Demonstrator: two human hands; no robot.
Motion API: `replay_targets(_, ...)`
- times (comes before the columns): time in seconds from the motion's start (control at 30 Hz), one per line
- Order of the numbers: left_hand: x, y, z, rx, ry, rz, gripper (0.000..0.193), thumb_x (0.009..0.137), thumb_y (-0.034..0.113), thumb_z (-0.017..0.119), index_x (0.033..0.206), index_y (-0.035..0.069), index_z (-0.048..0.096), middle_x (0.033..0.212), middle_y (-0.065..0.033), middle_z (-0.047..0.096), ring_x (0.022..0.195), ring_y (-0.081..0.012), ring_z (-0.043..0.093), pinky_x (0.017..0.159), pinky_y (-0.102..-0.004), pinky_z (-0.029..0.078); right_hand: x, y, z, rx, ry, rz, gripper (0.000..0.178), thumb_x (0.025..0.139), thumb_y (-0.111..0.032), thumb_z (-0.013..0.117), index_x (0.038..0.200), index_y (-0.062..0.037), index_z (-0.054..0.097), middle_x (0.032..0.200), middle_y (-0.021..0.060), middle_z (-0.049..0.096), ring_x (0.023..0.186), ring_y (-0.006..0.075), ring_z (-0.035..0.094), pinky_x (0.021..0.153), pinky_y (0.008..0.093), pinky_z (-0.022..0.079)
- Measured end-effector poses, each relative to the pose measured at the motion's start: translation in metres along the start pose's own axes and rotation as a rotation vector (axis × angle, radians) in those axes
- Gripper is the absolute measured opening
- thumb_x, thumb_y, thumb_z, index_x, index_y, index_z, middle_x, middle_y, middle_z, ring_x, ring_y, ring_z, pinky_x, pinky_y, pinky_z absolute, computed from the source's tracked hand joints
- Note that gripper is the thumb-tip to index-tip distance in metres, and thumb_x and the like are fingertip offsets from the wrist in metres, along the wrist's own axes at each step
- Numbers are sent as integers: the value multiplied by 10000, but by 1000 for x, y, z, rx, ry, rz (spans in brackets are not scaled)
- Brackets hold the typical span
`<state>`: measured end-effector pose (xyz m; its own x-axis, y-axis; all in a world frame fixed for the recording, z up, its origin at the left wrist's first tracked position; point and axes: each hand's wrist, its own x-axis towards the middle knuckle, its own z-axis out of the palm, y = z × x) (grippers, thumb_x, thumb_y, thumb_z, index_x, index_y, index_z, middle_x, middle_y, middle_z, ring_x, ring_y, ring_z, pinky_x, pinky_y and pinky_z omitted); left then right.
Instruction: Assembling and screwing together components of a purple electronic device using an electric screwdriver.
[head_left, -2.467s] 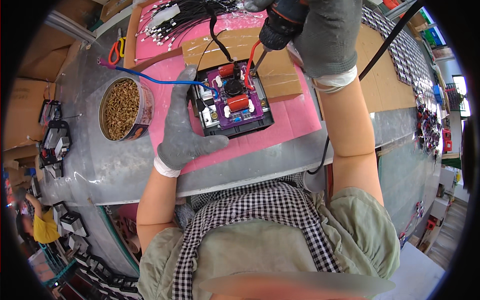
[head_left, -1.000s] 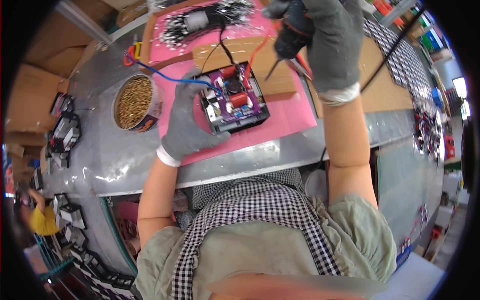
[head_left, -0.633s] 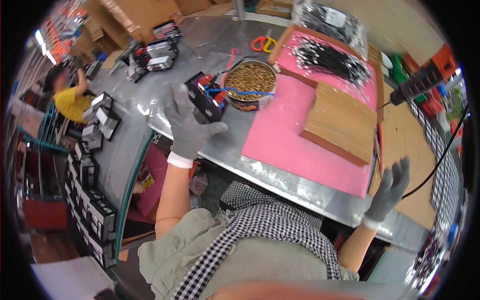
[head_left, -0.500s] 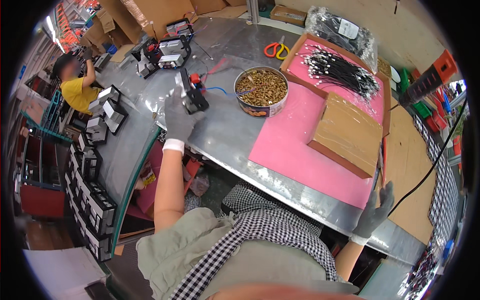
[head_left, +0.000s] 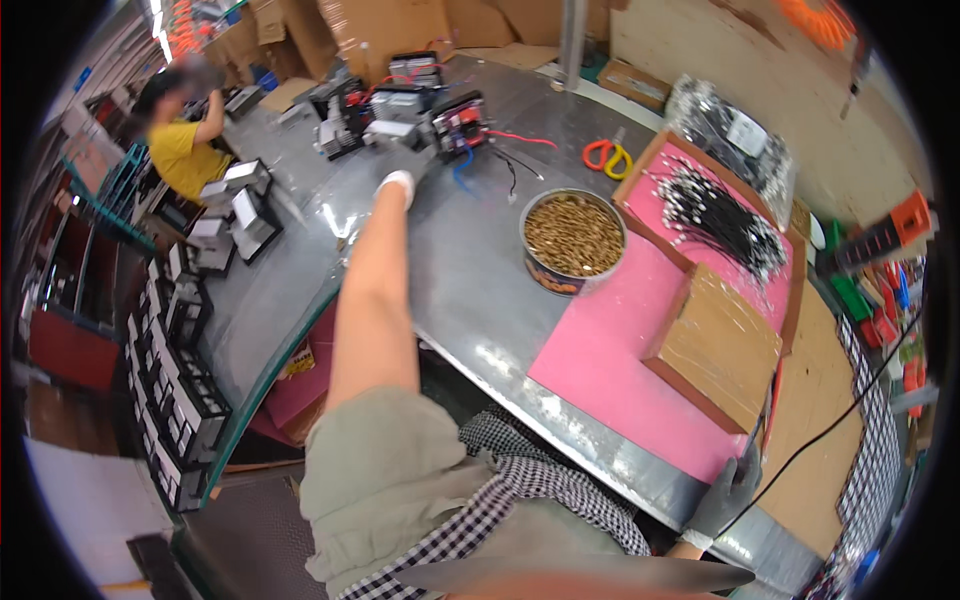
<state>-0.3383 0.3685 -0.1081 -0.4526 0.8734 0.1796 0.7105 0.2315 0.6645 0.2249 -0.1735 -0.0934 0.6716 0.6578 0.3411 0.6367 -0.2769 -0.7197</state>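
My left arm stretches far over the metal table. My left hand (head_left: 416, 160), in a grey glove, is closed on a black-framed electrical unit (head_left: 460, 122) with red and blue wires; its fingers are partly hidden. Beside this unit stand more silver-and-black units (head_left: 396, 103). My right hand (head_left: 731, 494), also in a grey glove, lies at the table's near edge by the corner of the pink sheet (head_left: 600, 375), fingers stretched out and holding nothing I can see. A black cable runs past it.
A round tin (head_left: 565, 283) of small brass-coloured parts stands mid-table. Scissors (head_left: 608, 160) lie behind it. To the right are a cardboard tray (head_left: 795, 300) of black wires and a cardboard box (head_left: 725, 340). Several units (head_left: 175, 400) line the left; a person (head_left: 185, 150) works beyond.
My left hand has carried the unit away from me, over to the other units at the back. My right hand has lowered against the table edge. The view has shifted.
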Motion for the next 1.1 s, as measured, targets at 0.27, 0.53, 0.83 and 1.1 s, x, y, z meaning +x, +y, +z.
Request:
replay_targets(0.27,40,-71,-98,423,834,258,478,880,294,653,1288,51,601,1263,-225,649,1231,-391,577,1077,-458,419,-5,2,-1,7,-17,-6,390,1018,-134,585,1370,33,573,1307,143,597,1155,238,608,1032,358,461)
replay_targets(0.53,-33,-253,-301,236,499,-383,579,921,408,627,1381,63,562,1308,-271,615,1224,-424,584,1029,-484,466,4,-16,3,-165,64,-86,502,963,-334,714,1287,43,645,1244,254,654,1106,348,645,959,417,548)
replay_targets(0.83,-78,-194,-262,640,234,2,664,934,628,500,1440,204,573,1486,-148,526,1298,-398,508,1076,-482,431,10,-1,-8,-352,-72,-189,508,1012,-367,598,1275,67,625,1182,291,663,975,390,660,840,460,543)
replay_targets(1.1,-175,-84,-249,895,-54,-19,716,906,683,542,1424,190,578,1339,-144,617,1240,-325,552,1023,-438,430,10,25,1,-201,-40,-211,535,1012,-423,597,1260,50,631,1200,301,650,1046,405,620,858,466,521)
